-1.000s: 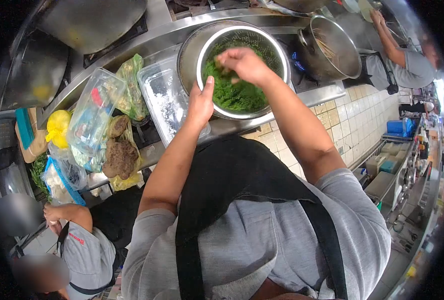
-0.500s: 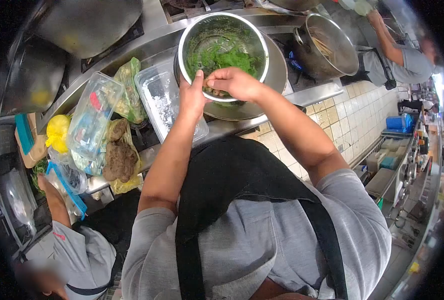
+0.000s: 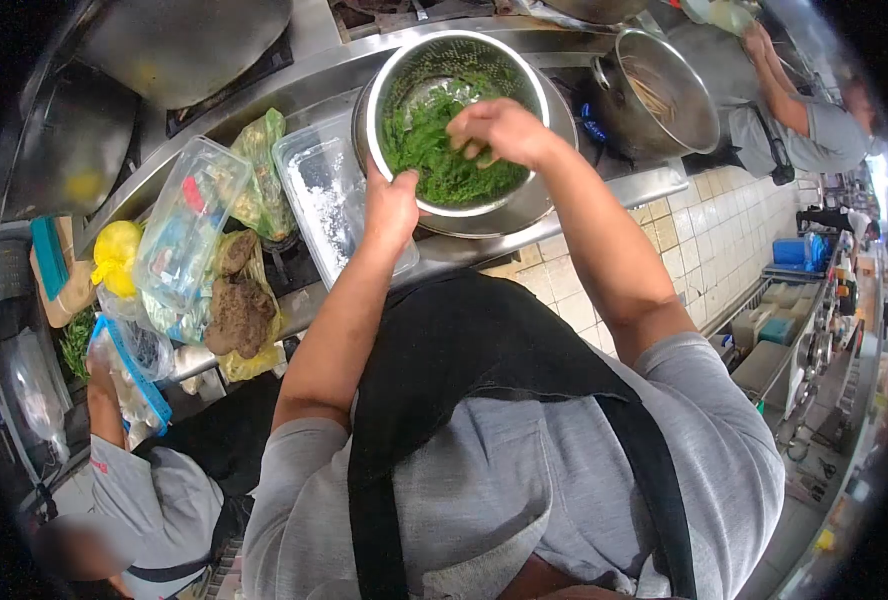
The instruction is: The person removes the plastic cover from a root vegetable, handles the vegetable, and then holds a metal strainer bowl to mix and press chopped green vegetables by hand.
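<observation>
A perforated metal colander (image 3: 372, 110) holds finely chopped green herbs (image 3: 426, 150). My left hand (image 3: 392, 208) is closed on its near-left rim, with the thumb over the edge. Above the herbs, inside the colander's right side, is my right hand (image 3: 506, 130). Its fingers are loosely bent and apart, slightly blurred, and I see nothing held in them. The colander rests over a wider round metal vessel (image 3: 561, 130), which it mostly hides. Left of it lies a clear plastic tray (image 3: 309, 190) with white powder inside.
A tall pot (image 3: 709, 110) with long pieces inside stands at right. Further left are a clear lidded box (image 3: 192, 215), bagged vegetables (image 3: 262, 170), brown roots (image 3: 242, 318) and a yellow bag (image 3: 116, 255). One co-worker (image 3: 169, 495) is at lower left, another (image 3: 829, 125) at upper right.
My right hand has moved from the near rim up and right over the herbs, its fingers loosening from a pinch. The colander has shifted slightly right. The left co-worker's hand has moved.
</observation>
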